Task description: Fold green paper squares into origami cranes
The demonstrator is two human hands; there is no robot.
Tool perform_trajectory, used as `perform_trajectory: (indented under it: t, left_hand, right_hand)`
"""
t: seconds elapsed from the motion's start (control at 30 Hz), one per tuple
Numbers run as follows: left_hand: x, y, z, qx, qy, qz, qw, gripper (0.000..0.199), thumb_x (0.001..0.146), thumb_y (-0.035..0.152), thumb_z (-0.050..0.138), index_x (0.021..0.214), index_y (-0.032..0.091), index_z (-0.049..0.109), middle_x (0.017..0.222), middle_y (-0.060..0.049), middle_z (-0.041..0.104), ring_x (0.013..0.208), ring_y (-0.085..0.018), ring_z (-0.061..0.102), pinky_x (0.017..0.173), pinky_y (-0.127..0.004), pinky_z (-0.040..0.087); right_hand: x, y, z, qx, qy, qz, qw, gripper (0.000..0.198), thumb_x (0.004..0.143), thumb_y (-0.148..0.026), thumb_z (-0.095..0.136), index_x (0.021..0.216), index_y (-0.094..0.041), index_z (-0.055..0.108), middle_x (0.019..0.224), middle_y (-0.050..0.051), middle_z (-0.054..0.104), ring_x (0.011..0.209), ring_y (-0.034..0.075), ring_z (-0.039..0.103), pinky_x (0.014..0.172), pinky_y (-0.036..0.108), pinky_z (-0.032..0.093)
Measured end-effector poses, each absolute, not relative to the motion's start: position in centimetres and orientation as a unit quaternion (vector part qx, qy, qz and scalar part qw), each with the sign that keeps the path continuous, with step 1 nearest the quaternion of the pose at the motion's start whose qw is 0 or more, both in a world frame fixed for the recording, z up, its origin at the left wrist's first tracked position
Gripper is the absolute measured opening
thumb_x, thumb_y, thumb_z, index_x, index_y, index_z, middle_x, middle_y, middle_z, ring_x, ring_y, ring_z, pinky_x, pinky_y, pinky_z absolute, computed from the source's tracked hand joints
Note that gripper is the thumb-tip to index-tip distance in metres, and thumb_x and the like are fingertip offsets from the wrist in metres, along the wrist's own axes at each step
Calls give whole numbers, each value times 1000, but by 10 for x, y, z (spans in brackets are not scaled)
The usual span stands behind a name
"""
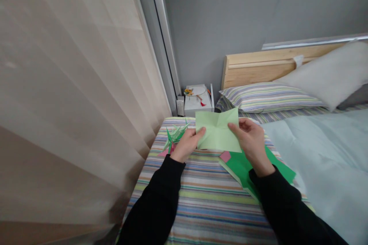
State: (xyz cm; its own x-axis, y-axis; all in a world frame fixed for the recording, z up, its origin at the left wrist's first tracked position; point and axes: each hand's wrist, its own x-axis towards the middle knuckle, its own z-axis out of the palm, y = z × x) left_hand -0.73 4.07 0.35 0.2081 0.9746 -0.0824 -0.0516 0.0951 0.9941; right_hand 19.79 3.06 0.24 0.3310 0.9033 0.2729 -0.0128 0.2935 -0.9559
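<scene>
A light green sheet of paper [217, 132] with crossing crease lines is held up above the striped cloth [198, 199]. My left hand [188, 143] pinches its left edge, thumb on the near face. At the right edge my right hand [251, 139] grips it the same way, with fingers behind the paper. Folded paper pieces [174, 138] in greens and pink lie just beyond my left hand. Under my right forearm rests a stack of green paper [244, 166], with a small pink piece [225, 156] at its corner.
A beige curtain [86, 65] hangs along the left. Behind the cloth stands a white bedside cabinet [191, 103] with small items on top. To the right are a bed with a pale blue cover [324, 153], a striped pillow [270, 97] and a wooden headboard [253, 69].
</scene>
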Motion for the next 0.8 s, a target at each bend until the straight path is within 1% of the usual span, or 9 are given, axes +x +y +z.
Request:
perform_trajectory:
  t: [0.13,0.2,0.3,0.4,0.53,0.6,0.67,0.73,0.8]
  left_hand:
    - [-1,37,5,396,429,459,670,35,90,50,66,85,16,75,77,-8,78,74,-24,74,66,-35,60]
    - [0,37,7,361,420,463,692,32,95,44,60,96,16,75,84,-10,79,83,-26,76,71,-37,62]
    - [2,38,9,334,413,458,713,33,97,40,57,110,14,73,95,-12,80,85,-25,77,72,-36,63]
    - [2,38,9,321,378,463,735,38,97,42,56,117,15,72,102,-12,80,85,-23,76,72,-33,62]
    - [-1,34,12,332,319,439,772,65,91,69,52,122,16,71,111,-15,77,89,-26,75,69,-35,63]
    - [-2,32,14,377,325,433,751,57,84,61,69,120,16,72,114,-14,77,89,-26,74,66,-34,62]
    - [-3,31,15,430,366,454,689,45,76,39,82,112,15,73,109,-11,77,85,-22,72,65,-29,61]
    - [-5,33,16,476,410,485,608,36,72,28,83,104,14,75,99,-8,77,78,-18,69,61,-25,58]
    - [-8,36,17,514,428,505,546,32,72,26,80,101,12,74,89,-5,75,69,-14,65,55,-21,53]
  right_hand:
    - [191,24,3,-474,-582,121,649,4,84,-24,71,87,-21,71,85,5,75,80,23,70,78,39,54]
    - [189,21,3,-434,-643,23,631,10,87,-14,64,88,-22,70,93,6,76,91,25,70,86,41,53]
    - [185,20,-1,-372,-727,-41,576,24,86,-2,56,89,-23,69,101,7,76,100,26,68,90,43,51]
    - [182,21,-5,-345,-782,-64,516,27,86,1,55,90,-22,69,104,8,76,103,27,65,90,45,49]
    - [181,22,-8,-355,-798,-78,481,24,88,-2,58,92,-22,71,108,9,76,106,29,62,88,45,47]
    - [181,20,-6,-366,-794,-73,480,24,87,-2,58,92,-22,72,107,9,75,105,29,61,88,46,47]
    - [181,15,0,-368,-799,-46,472,20,88,-7,61,95,-22,72,111,9,74,108,30,61,92,48,46]
    - [181,9,5,-361,-808,13,465,14,89,-18,66,101,-24,72,122,10,70,117,32,59,99,52,43]
    - [180,6,9,-367,-777,78,505,20,93,-27,66,113,-25,69,133,11,65,126,31,56,106,54,42]
